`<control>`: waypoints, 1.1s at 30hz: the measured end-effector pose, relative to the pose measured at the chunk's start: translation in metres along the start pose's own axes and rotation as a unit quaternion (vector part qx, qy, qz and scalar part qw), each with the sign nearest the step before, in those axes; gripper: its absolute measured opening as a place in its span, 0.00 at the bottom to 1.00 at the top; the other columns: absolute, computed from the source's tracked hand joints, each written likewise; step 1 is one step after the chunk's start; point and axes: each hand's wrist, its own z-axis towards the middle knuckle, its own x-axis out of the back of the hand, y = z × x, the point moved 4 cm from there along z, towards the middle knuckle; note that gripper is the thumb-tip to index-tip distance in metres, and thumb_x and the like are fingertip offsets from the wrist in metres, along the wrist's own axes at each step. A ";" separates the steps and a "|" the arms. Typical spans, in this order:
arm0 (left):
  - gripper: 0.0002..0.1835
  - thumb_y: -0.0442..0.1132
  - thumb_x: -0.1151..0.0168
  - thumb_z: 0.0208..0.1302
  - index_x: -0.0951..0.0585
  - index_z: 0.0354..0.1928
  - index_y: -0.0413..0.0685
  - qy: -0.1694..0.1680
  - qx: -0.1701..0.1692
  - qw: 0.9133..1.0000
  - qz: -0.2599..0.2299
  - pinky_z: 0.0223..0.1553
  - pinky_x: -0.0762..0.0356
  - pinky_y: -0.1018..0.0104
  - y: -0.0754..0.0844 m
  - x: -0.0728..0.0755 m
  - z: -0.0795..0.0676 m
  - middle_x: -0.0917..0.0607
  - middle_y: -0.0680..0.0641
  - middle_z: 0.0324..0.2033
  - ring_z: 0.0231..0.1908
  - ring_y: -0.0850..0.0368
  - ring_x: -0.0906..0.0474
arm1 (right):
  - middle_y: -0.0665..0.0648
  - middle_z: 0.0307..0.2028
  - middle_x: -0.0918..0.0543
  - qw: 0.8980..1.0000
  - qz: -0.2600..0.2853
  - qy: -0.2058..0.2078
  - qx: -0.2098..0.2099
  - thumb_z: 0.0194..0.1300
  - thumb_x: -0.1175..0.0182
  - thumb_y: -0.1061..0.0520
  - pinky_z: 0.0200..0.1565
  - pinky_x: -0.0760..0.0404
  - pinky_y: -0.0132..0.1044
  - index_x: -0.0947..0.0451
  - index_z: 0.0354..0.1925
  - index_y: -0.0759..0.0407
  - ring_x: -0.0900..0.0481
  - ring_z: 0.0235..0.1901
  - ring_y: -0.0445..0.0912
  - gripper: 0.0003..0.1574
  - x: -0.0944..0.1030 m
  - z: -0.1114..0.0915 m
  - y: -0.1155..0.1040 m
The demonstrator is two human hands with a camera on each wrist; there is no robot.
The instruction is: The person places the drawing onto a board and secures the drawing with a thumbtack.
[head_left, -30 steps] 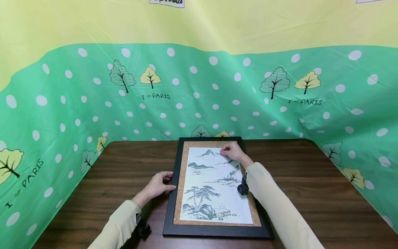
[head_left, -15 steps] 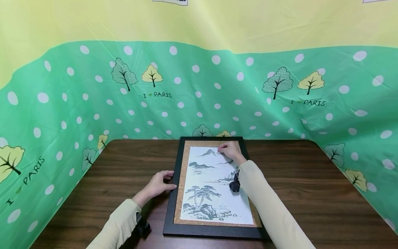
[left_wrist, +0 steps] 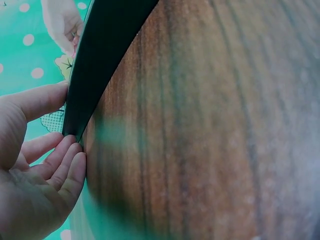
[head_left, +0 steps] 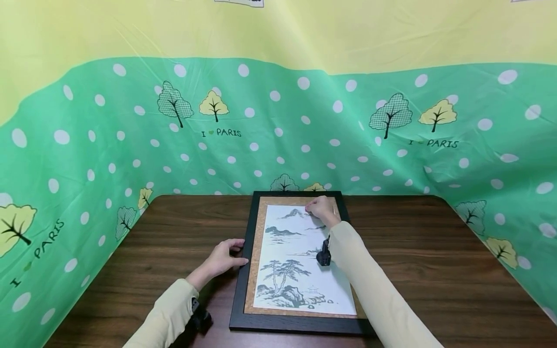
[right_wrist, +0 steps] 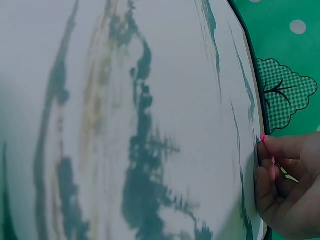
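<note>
A sheet of white paper (head_left: 285, 246) printed with a grey-green ink landscape lies on a cork board (head_left: 256, 270) with a black frame (head_left: 241, 295). My right hand (head_left: 321, 209) is over the paper's top edge in the head view. Its thumb and fingertips pinch a small pink pushpin (right_wrist: 263, 138), mostly hidden by the fingers. At the left side of the frame, my left hand (head_left: 221, 258) touches the outer edge with thumb and fingers spread. The left wrist view shows the fingertips (left_wrist: 75, 150) right against the black side.
The board lies on a dark wood-grain table (head_left: 191, 222). Behind and beside it hangs a green and yellow cloth (head_left: 235, 101) with white dots and printed trees. Black wrist cameras (head_left: 324, 253) sit on both cream sleeves (head_left: 370, 280).
My right hand has shifted slightly left along the paper's top edge, and its forearm has swung left over the picture. The left hand stays at the frame's edge.
</note>
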 end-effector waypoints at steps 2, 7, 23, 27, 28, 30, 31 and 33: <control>0.27 0.32 0.31 0.48 0.26 0.52 0.32 0.000 -0.003 1.000 -0.003 0.46 0.28 0.53 0.000 0.000 0.000 0.22 0.39 0.46 0.45 0.46 0.26 | 0.60 0.35 0.17 1.000 0.003 0.002 0.001 0.59 0.41 0.61 0.32 0.30 0.34 0.17 0.35 0.64 0.26 0.31 0.46 0.09 0.000 0.000 0.000; 0.27 0.32 0.31 0.48 0.26 0.52 0.31 0.003 -0.008 1.000 -0.003 0.46 0.28 0.53 0.000 -0.001 0.001 0.22 0.39 0.46 0.45 0.46 0.26 | 0.59 0.34 0.17 1.000 0.006 0.007 0.012 0.59 0.41 0.61 0.32 0.31 0.34 0.17 0.35 0.64 0.27 0.31 0.46 0.09 0.002 -0.002 0.002; 0.27 0.30 0.33 0.49 0.28 0.52 0.27 0.001 -0.019 1.000 -0.023 0.47 0.28 0.50 0.011 0.002 -0.004 0.22 0.35 0.45 0.45 0.42 0.27 | 0.61 0.33 0.17 0.999 -0.020 0.040 0.021 0.56 0.38 0.62 0.34 0.26 0.38 0.16 0.31 0.65 0.23 0.34 0.50 0.07 0.002 -0.004 0.001; 0.27 0.30 0.33 0.49 0.28 0.52 0.26 0.002 -0.019 1.000 -0.019 0.47 0.29 0.49 0.010 0.002 -0.004 0.22 0.33 0.45 0.45 0.41 0.27 | 0.61 0.34 0.17 1.000 0.007 0.016 0.024 0.58 0.39 0.62 0.30 0.27 0.34 0.17 0.34 0.65 0.23 0.31 0.48 0.07 0.002 -0.002 0.004; 0.27 0.31 0.32 0.49 0.27 0.52 0.27 0.002 -0.020 1.000 -0.016 0.47 0.28 0.50 0.004 0.000 -0.002 0.22 0.35 0.45 0.45 0.42 0.26 | 0.61 0.35 0.18 1.000 0.017 0.006 0.022 0.58 0.40 0.62 0.29 0.27 0.33 0.18 0.34 0.65 0.24 0.31 0.47 0.07 0.003 -0.002 0.005; 0.27 0.32 0.31 0.48 0.27 0.52 0.29 0.000 -0.019 1.000 -0.011 0.47 0.28 0.52 -0.002 -0.001 0.001 0.22 0.36 0.46 0.45 0.44 0.26 | 0.61 0.37 0.19 0.999 0.039 -0.018 0.026 0.59 0.41 0.63 0.29 0.26 0.32 0.18 0.37 0.65 0.24 0.30 0.46 0.08 0.006 -0.002 0.007; 0.27 0.33 0.31 0.48 0.27 0.52 0.29 0.000 -0.018 1.000 -0.012 0.47 0.28 0.52 -0.002 -0.001 0.001 0.22 0.37 0.46 0.45 0.44 0.26 | 0.62 0.38 0.19 0.998 0.048 -0.030 0.031 0.59 0.42 0.64 0.28 0.25 0.32 0.19 0.38 0.66 0.24 0.30 0.46 0.09 0.007 -0.003 0.007; 0.28 0.33 0.31 0.47 0.27 0.52 0.29 0.001 -0.015 1.000 -0.013 0.47 0.28 0.52 -0.001 -0.001 0.001 0.22 0.37 0.46 0.45 0.44 0.26 | 0.63 0.39 0.20 0.996 0.058 -0.050 0.043 0.59 0.42 0.65 0.29 0.24 0.32 0.20 0.40 0.67 0.25 0.30 0.46 0.10 0.010 -0.005 0.008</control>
